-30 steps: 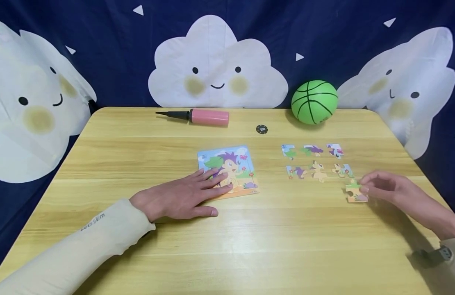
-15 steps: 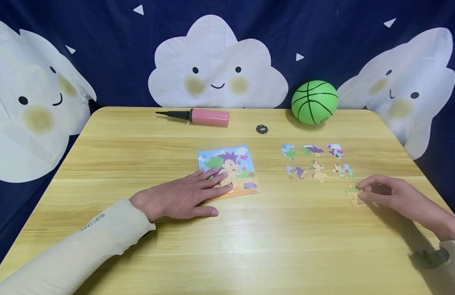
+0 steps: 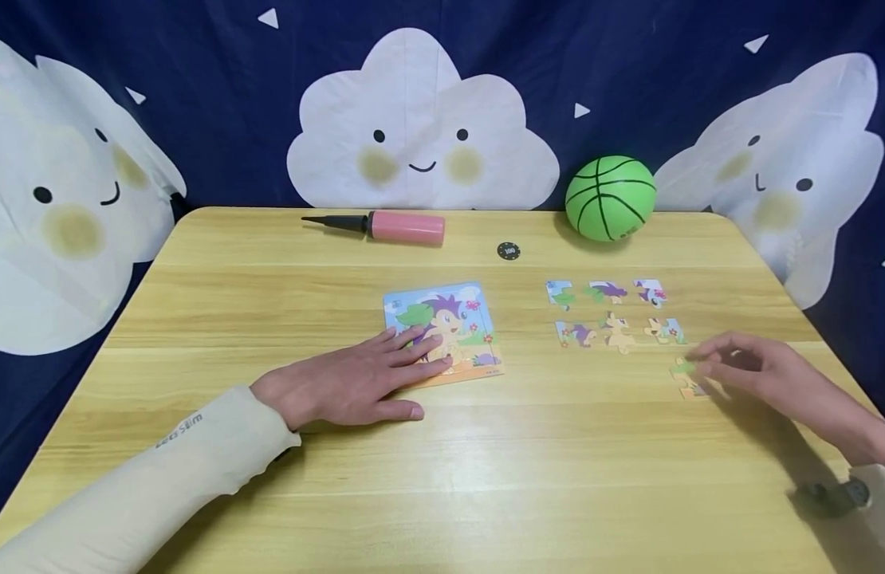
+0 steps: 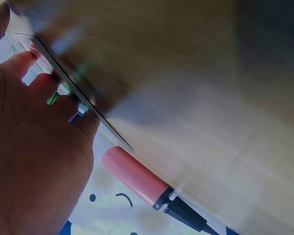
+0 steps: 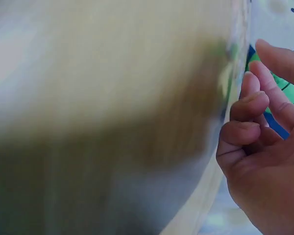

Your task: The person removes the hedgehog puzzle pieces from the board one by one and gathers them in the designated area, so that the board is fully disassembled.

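Observation:
My left hand (image 3: 342,383) lies flat with spread fingers on an assembled hedgehog jigsaw puzzle (image 3: 480,339), covering its lower left part. In the left wrist view the fingers (image 4: 44,88) rest over the board's edge. At the right, a loose puzzle piece (image 3: 692,391), green on top and orange below, lies on the table, its right part hidden by my right hand (image 3: 765,383). Thumb and index fingertip are right at that piece; in the right wrist view a gap shows between the thumb (image 5: 279,61) and index finger, the other fingers loosely bent.
Several loose puzzle pieces (image 3: 618,333) stand in two rows beyond the right hand. Along the table's (image 3: 485,486) far edge are a pink hand pump (image 3: 407,229), a black poker chip (image 3: 509,251) and a green ball (image 3: 611,199). A cloud-print curtain (image 3: 220,96) hangs behind.
A second ago my right hand pinched the green-and-orange piece; now it lies on the table, turned slightly, and the fingers have loosened beside it. The left hand has stayed still.

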A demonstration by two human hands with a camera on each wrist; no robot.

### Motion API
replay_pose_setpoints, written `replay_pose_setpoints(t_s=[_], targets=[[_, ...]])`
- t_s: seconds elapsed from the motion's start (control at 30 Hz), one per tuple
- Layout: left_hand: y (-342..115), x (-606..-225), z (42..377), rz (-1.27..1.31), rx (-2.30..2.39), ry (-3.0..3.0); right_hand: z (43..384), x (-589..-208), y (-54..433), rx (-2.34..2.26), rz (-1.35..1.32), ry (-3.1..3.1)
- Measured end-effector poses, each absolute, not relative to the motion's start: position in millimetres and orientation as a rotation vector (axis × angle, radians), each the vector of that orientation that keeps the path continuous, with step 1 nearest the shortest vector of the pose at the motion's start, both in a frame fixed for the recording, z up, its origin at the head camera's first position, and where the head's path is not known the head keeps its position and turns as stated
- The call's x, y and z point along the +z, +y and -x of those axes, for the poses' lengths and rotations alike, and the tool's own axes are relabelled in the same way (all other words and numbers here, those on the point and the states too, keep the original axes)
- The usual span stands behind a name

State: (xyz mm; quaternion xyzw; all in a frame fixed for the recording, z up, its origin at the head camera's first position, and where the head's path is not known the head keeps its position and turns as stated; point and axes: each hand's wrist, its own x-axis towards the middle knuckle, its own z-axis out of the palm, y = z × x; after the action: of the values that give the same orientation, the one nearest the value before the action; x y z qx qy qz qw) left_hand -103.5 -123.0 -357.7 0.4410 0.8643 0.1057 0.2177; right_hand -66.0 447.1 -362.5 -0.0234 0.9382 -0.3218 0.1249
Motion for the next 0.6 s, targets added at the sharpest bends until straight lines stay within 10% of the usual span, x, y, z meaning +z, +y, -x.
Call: replay_pose_setpoints(t_s=[0.6], targets=[[-135.7, -359.7, 101.0, -1.243, 0.354, 2.426, 102.6, -342.1, 284.6, -1.107, 0.490, 2.637]])
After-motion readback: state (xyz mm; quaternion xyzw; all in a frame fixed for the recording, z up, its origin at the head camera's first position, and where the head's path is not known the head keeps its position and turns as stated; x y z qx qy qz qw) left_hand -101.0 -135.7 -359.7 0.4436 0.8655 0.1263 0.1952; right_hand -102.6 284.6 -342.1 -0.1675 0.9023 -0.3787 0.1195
